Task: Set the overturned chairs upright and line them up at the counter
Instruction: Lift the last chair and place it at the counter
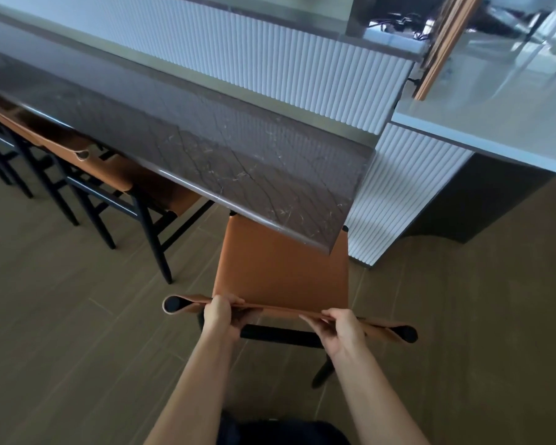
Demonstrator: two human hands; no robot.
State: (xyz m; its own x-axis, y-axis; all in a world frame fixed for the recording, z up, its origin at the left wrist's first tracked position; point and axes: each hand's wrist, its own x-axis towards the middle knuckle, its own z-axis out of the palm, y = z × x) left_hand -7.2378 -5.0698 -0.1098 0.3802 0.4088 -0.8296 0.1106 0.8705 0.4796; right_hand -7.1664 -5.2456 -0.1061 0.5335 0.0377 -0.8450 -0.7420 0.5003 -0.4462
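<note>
Both grips were clamped on the top edge of the same chair back. The left grip [220, 313] had its fingers curled over the tan leather near the back's left end. The right grip [341, 329] pinched the same edge towards the right end, thumb on the near side. Between them the leather backrest [280, 310] ran as a thin band, wrapped at each end round a black post. A black crossbar [280, 336] lay just beneath it.

The held chair [280, 271] stood upright on the wooden floor [61, 316]. The far part of its tan seat was tucked under the overhanging lip of the bench [206, 130], close to the bench's right-hand end. One black rear leg [324, 374] showed below the right forearm.

To the left, a row of matching chairs [109, 175] with tan leather and black frames stood upright against the same dark, veined bench, their seats partly under its edge. Behind the bench rose a white fluted panel [302, 65]. To the right lay a pale countertop [495, 123]. Dark clothing [283, 431] filled the bottom edge.
</note>
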